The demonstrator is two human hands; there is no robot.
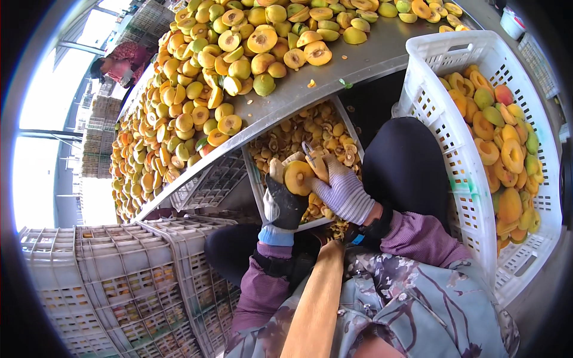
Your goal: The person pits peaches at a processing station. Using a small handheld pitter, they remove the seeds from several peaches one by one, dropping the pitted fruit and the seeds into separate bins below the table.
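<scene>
My left hand (283, 200), in a glove with a dark palm, is closed round a yellow peach half (298, 178), its cut face turned up. Beside it my right hand (345, 192), in a white striped glove, grips a short wooden-handled pitting tool (317, 163) with a curved metal tip. The tool is close to the fruit's edge; whether it touches the flesh I cannot tell. Below both hands stands a crate (352, 123) full of pits and scraps.
A metal table (280, 102) carries a big heap of peach halves (197, 89). At my right stands a white slotted crate (444, 149) with pitted peach halves (507, 155). Stacked crates (128, 274) fill the lower left. Another person (122, 62) is at the far left.
</scene>
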